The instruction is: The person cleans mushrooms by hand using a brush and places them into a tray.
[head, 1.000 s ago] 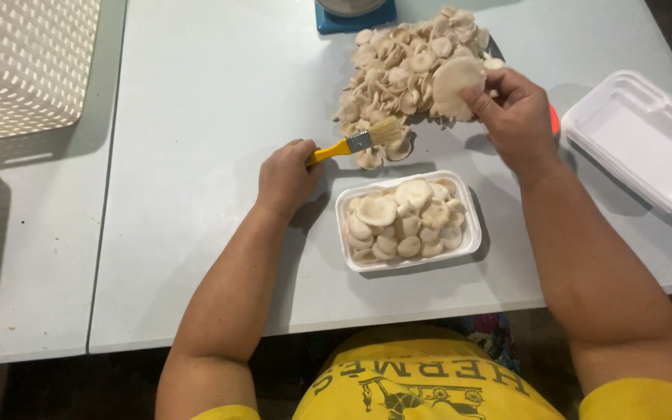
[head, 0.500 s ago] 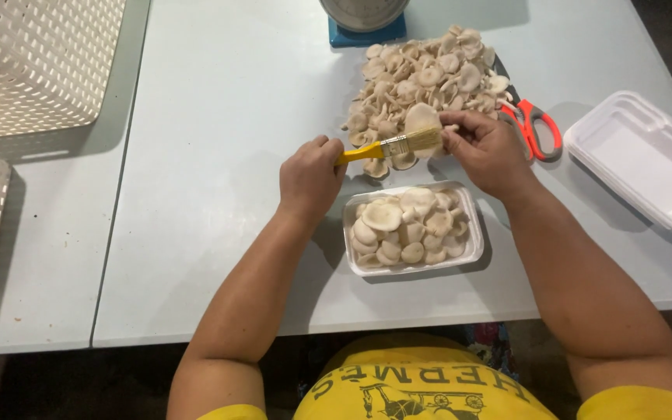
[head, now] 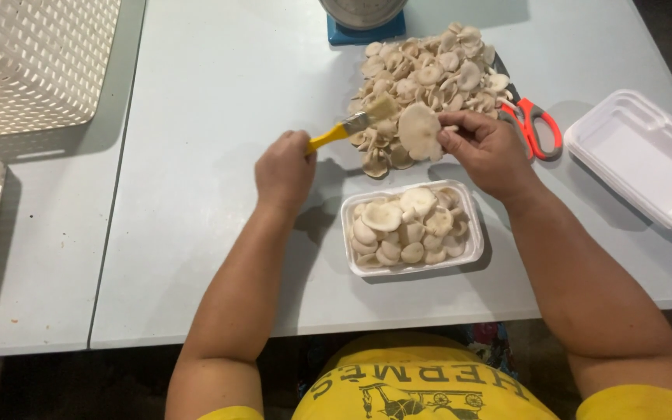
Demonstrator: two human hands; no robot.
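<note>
beside mushroom pile (head: 429, 78), brush (head: 351, 126), bare table (head: 196, 155) leftward

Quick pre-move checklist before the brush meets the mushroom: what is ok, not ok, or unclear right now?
1. Left hand grips yellow-handled brush: ok.
2. Right hand holds single mushroom: ok.
3. Bristles touching that mushroom: cannot tell.
4. Foam tray has room left: not ok, looks nearly full.
5. Empty foam tray at the right: ok.
6. Scissors apart from both hands: ok.
</note>
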